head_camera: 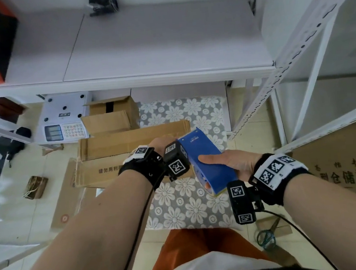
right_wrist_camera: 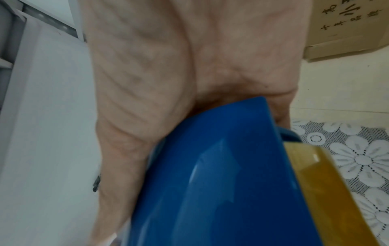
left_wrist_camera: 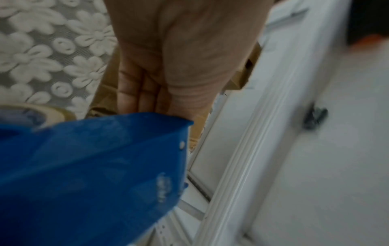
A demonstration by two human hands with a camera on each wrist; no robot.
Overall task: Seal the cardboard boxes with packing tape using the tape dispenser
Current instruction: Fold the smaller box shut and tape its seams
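Observation:
My right hand (head_camera: 218, 162) grips a blue tape dispenser (head_camera: 206, 160) at waist height, thumb across its top face. An amber tape roll (right_wrist_camera: 328, 183) sits in its near end. My left hand (head_camera: 162, 142) reaches to the dispenser's far end; in the left wrist view its fingers (left_wrist_camera: 136, 93) run down behind the blue edge (left_wrist_camera: 105, 166) with the tips hidden. Below lie flattened cardboard boxes (head_camera: 133, 140), and a smaller box (head_camera: 112, 113) with its flaps up stands behind them.
A grey floral mat (head_camera: 191, 200) covers the floor under my hands. A white shelf (head_camera: 140, 50) spans ahead, with a rack upright (head_camera: 278, 92) at right. A scale (head_camera: 64, 123) stands left, a large printed carton (head_camera: 343, 171) right, and scissors (head_camera: 266, 235) lie near my feet.

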